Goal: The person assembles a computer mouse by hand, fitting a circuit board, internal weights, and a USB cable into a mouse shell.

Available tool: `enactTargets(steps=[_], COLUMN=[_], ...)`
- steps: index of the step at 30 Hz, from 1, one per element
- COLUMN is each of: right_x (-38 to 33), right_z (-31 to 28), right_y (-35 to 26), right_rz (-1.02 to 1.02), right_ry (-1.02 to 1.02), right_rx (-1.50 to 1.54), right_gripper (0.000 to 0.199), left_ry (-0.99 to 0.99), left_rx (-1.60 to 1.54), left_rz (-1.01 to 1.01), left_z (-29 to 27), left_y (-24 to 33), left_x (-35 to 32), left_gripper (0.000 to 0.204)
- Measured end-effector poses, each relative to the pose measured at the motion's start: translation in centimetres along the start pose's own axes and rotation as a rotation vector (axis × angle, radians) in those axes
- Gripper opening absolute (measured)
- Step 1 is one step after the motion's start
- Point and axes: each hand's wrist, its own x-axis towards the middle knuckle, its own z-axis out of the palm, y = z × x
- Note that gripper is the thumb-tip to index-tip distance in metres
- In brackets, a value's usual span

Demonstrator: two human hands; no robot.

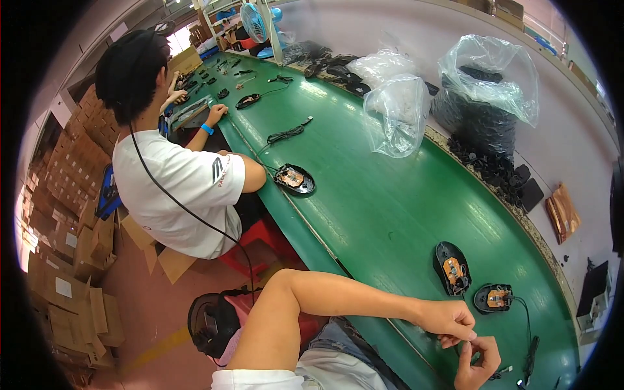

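My left hand reaches across the near end of the green belt with its fingers curled in. Right beside it my right hand is also closed, thumb and fingers pinched together. Their fingertips nearly meet, and whatever sits between them is too small or hidden to name. Just beyond my hands lies an opened black computer mouse with an orange circuit board. To its right is a second opened mouse, whose black cable runs toward the near edge in a tied bundle.
Another opened mouse lies further up the belt beside a co-worker in a white shirt. Clear plastic bags and loose black parts line the far edge. Cardboard boxes are stacked at left.
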Motion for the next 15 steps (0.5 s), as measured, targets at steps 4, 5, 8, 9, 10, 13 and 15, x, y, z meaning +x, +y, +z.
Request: enactTargets(steps=[4,5,8,9,10,13,15], right_x=[-0.28,-0.19,-0.03,-0.07,-0.14,-0.29,-0.27], right_z=[0.26,0.22,0.18,0.12,0.11,0.10,0.05], right_y=[0.72,0.68,0.62,0.65,0.71,0.79,0.54], right_rz=[-0.001,0.008,0.036,0.036,0.029,0.003,0.002], right_ry=[0.109,0.104,0.089,0.089,0.036,-0.123,-0.154], right_rx=[0.016,0.015,0.010,0.009,0.016,0.038,0.036], right_gripper=[0.005,0.006,0.007,0.007,0.008,0.011,0.012], left_ry=[0.031,0.021,-0.010,-0.011,-0.019,-0.042,-0.053], left_rx=[-0.036,-0.035,-0.036,-0.036,-0.025,0.012,0.057], left_rz=[-0.039,-0.031,-0.007,-0.007,-0.007,-0.004,-0.016], left_z=[-0.06,-0.14,-0.36,-0.30,-0.23,0.04,0.09], left_y=[-0.01,-0.05,-0.32,-0.31,-0.28,-0.11,0.12], left_x=[0.06,0.07,0.10,0.12,0.11,-0.06,-0.24], left_gripper=[0.034,0.035,0.039,0.039,0.039,0.041,0.043])
